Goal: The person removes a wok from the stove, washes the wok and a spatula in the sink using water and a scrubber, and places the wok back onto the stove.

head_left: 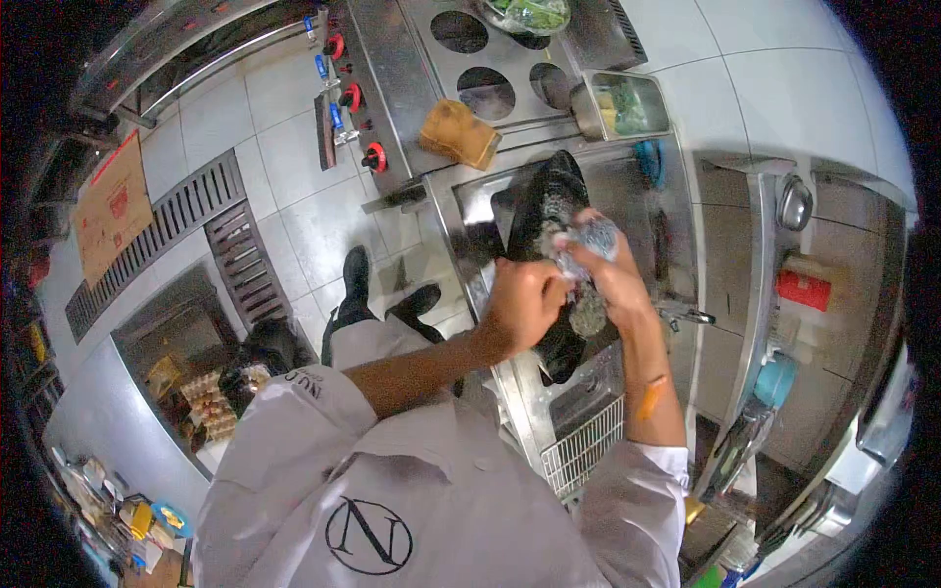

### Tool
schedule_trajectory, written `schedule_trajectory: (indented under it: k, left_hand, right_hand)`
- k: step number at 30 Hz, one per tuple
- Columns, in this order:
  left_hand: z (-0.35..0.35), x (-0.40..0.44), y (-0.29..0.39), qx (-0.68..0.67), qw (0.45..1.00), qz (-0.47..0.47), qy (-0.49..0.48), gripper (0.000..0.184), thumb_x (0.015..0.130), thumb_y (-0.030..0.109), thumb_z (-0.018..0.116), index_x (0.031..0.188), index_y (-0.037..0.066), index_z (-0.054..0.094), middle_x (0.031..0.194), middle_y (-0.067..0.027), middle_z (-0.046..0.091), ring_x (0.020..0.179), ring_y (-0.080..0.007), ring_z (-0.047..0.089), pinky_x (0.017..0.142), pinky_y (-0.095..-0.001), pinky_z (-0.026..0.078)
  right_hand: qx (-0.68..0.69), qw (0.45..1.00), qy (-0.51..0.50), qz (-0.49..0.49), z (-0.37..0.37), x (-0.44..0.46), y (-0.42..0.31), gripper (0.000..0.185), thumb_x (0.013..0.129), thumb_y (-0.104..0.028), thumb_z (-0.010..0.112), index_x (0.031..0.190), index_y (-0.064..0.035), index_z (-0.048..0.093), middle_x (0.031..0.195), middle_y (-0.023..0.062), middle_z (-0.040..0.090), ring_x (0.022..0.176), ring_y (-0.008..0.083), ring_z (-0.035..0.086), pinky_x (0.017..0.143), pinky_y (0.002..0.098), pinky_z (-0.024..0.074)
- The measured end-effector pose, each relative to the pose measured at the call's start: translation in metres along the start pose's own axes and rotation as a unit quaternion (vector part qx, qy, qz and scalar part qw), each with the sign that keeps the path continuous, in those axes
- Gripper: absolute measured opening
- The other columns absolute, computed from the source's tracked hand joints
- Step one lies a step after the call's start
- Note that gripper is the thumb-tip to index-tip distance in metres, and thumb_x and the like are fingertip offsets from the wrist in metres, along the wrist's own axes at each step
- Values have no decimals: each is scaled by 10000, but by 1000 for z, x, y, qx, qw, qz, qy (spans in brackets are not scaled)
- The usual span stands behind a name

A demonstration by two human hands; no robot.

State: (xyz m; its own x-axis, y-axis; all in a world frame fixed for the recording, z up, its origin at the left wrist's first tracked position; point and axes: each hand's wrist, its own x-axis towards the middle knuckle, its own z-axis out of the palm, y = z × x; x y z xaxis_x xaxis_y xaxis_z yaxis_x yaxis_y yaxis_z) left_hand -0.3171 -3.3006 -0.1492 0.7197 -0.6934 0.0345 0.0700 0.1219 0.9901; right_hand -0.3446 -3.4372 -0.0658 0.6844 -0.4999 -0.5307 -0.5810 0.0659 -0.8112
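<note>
White jacket (470, 500) nearest | frame centre: right hand (618, 281) wrapped round clear plastic (593, 238); left hand (524, 306) curled, pinch I can't tell | loosened grip could drop plastic

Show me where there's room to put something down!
The stove looks bare between the greens and the tin, perhaps enough for something small. Steel also looks bare between the black thing and the blue thing. It's crowded where the left hand and right hand meet over the black thing. The brown block fills the stove's near edge.
</note>
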Motion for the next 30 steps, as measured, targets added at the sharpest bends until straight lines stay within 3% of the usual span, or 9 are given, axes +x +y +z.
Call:
schedule_trajectory:
  k: [7, 9, 11, 13, 16, 19, 25, 27, 30]
  left_hand:
    - [19, -17, -3, 135, 990, 18, 28, 113, 826, 129, 673, 828, 16, 672, 739, -224, 634, 738, -443, 583, 782, -511, 436]
    - [33, -23, -22, 126, 990, 42, 38, 136, 888, 134, 621, 856, 10, 666, 701, -185, 643, 662, -352, 618, 686, -449, 472]
    - [40, -25, -30, 119, 989, 70, 47, 176, 950, 139, 568, 884, 4, 660, 664, -146, 651, 586, -261, 653, 590, -388, 508]
    - [24, -16, -7, -45, 996, -72, -34, 336, 1033, 239, 476, 845, 9, 634, 632, -78, 617, 553, -162, 611, 541, -321, 493]
    - [20, -8, -10, -190, 967, -163, -46, 475, 1064, 376, 405, 797, 45, 616, 615, -52, 594, 548, -145, 594, 515, -279, 470]
    - [12, 2, 0, -261, 925, -270, -46, 493, 1052, 459, 419, 818, 72, 618, 632, -61, 605, 587, -159, 610, 552, -293, 482]
    - [-1, 5, 2, -271, 895, -346, -73, 511, 1020, 548, 434, 984, 75, 623, 775, -75, 645, 691, -185, 611, 675, -339, 491]
    - [-7, 5, 7, -265, 888, -359, -110, 469, 1027, 517, 446, 1046, 78, 609, 847, -62, 642, 770, -172, 610, 720, -329, 489]
    - [-6, 3, 14, -348, 870, -344, -64, 292, 1066, 321, 440, 1134, 75, 580, 868, -87, 646, 806, -186, 610, 762, -324, 479]
  right_hand:
    - [-354, 877, 110, -305, 5, 16, 9, 242, 763, -56, 765, 954, -49, 616, 808, 29, 666, 742, 163, 625, 707, 311, 506]
    - [-297, 899, 170, -273, 9, 26, 14, 252, 763, -101, 792, 961, -48, 644, 841, 54, 699, 765, 216, 657, 745, 322, 512]
    - [3, 983, 181, 11, 6, 34, 17, 302, 762, -188, 828, 965, -50, 653, 883, 58, 705, 806, 246, 674, 769, 331, 514]
    - [9, 973, 230, -21, 0, 31, 38, 378, 754, -278, 852, 987, -52, 660, 912, 52, 702, 810, 234, 670, 742, 346, 519]
    - [290, 938, 157, 103, -44, 23, 68, 424, 779, -327, 836, 1062, -65, 660, 929, 35, 691, 812, 170, 664, 706, 332, 534]
    - [297, 940, 144, 81, -76, -5, 74, 399, 789, -329, 828, 1062, -85, 668, 934, 26, 694, 789, 154, 664, 698, 310, 536]
    - [-6, 978, 172, 120, -82, -52, 104, 736, 802, -420, 808, 1324, 3, 508, 1312, 119, 587, 1217, 238, 542, 1027, 362, 418]
    - [75, 976, 121, 166, -79, -42, 164, 757, 841, -488, 747, 1377, -18, 493, 1360, 122, 556, 1233, 227, 526, 1074, 350, 373]
    - [-23, 998, 20, 50, -46, -58, 177, 607, 987, -448, 553, 1434, -49, 460, 1419, 165, 513, 1307, 317, 476, 1128, 395, 330]
